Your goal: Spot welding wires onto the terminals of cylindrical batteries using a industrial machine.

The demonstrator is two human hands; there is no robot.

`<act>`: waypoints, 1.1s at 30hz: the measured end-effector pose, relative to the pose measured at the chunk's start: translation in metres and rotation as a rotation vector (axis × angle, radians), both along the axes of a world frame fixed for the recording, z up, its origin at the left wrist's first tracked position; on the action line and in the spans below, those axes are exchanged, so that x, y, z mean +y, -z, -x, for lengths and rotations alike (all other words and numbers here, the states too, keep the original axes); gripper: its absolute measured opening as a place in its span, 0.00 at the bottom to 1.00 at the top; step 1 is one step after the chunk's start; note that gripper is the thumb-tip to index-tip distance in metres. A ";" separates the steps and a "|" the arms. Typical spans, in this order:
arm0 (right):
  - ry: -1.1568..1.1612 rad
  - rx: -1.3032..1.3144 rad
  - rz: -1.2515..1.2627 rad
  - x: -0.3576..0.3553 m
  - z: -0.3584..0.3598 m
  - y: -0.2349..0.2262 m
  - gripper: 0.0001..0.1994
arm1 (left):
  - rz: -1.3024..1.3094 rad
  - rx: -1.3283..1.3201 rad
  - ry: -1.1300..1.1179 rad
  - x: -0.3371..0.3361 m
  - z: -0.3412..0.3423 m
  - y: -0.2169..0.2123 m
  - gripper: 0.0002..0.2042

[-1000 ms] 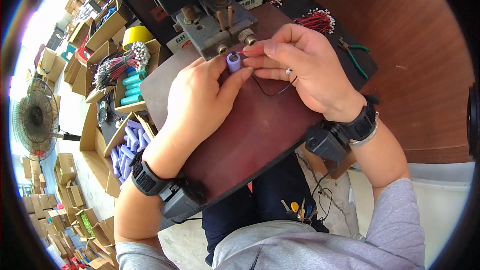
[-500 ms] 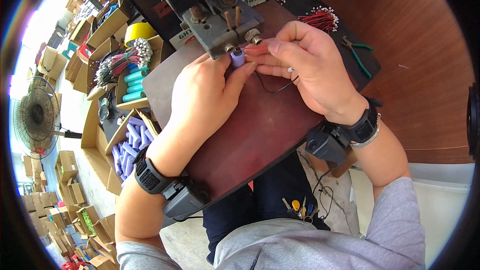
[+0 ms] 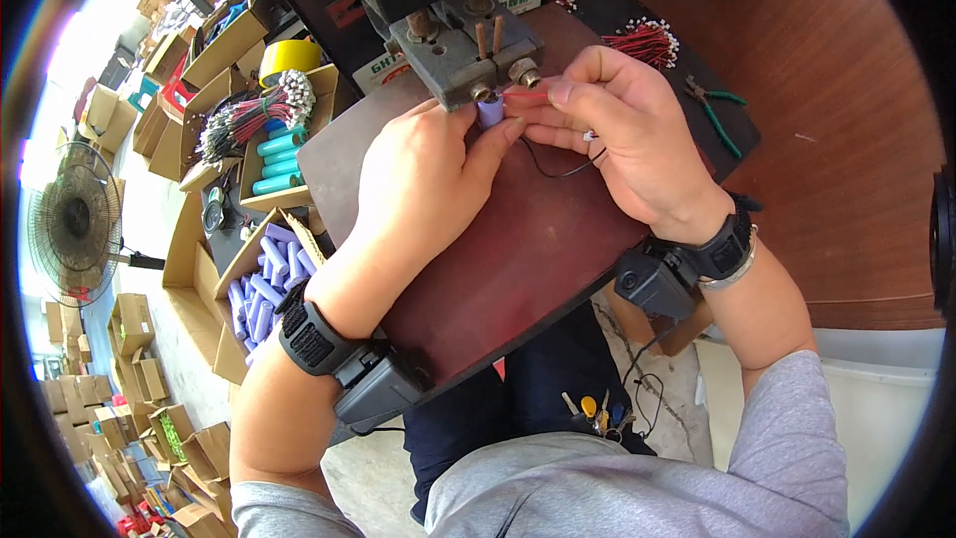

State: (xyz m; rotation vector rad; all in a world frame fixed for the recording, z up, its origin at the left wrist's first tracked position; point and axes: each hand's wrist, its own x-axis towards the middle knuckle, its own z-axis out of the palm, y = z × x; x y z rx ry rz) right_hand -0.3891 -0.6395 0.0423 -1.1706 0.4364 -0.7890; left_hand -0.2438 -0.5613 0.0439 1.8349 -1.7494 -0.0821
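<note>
My left hand (image 3: 423, 164) is closed on a small purple cylindrical battery cell (image 3: 490, 114), held upright between thumb and fingers. The cell's top end sits right under the metal electrode block (image 3: 463, 58) of a black bench machine; whether it touches the tip I cannot tell. My right hand (image 3: 637, 134) pinches a red wire (image 3: 528, 95) whose far end reaches the top of the cell. A thin black wire (image 3: 556, 175) loops below the right fingers, and a small white connector (image 3: 589, 136) shows against them.
The dark red work board (image 3: 498, 239) lies under my hands. Green-handled pliers (image 3: 719, 125) and red wire bundles (image 3: 642, 43) are at the right. At the left stand a box of purple cells (image 3: 264, 289), green cells (image 3: 280, 159), bundled wires (image 3: 261, 115) and a fan (image 3: 77, 222).
The whole view has shifted a little, so the machine and boxes appear farther right. The cell's top is now more directly beneath the electrode tip. Both hands keep their grips.
</note>
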 end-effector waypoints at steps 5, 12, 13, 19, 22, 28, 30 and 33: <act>-0.003 0.002 -0.009 0.000 0.000 0.000 0.03 | -0.017 -0.007 -0.007 0.000 0.000 -0.001 0.16; 0.002 0.035 0.014 -0.002 0.000 0.000 0.03 | 0.020 -0.013 0.006 0.000 0.000 0.000 0.15; -0.002 0.051 0.019 -0.003 0.001 0.000 0.03 | 0.019 -0.012 0.007 0.000 0.000 0.000 0.15; -0.041 -0.019 -0.032 -0.001 0.000 -0.003 0.04 | 0.086 0.115 0.027 -0.002 -0.003 0.001 0.15; -0.013 -0.022 -0.010 -0.002 0.000 0.003 0.04 | -0.063 0.034 0.026 -0.004 -0.005 -0.004 0.15; -0.013 0.005 -0.016 0.000 0.001 -0.001 0.04 | -0.013 0.020 0.029 -0.003 -0.004 -0.002 0.17; -0.010 0.009 -0.021 0.000 0.001 0.000 0.04 | -0.073 0.001 -0.005 -0.002 -0.003 -0.005 0.17; -0.002 0.023 -0.020 0.000 0.001 -0.001 0.04 | -0.143 0.013 -0.067 0.000 0.000 -0.009 0.17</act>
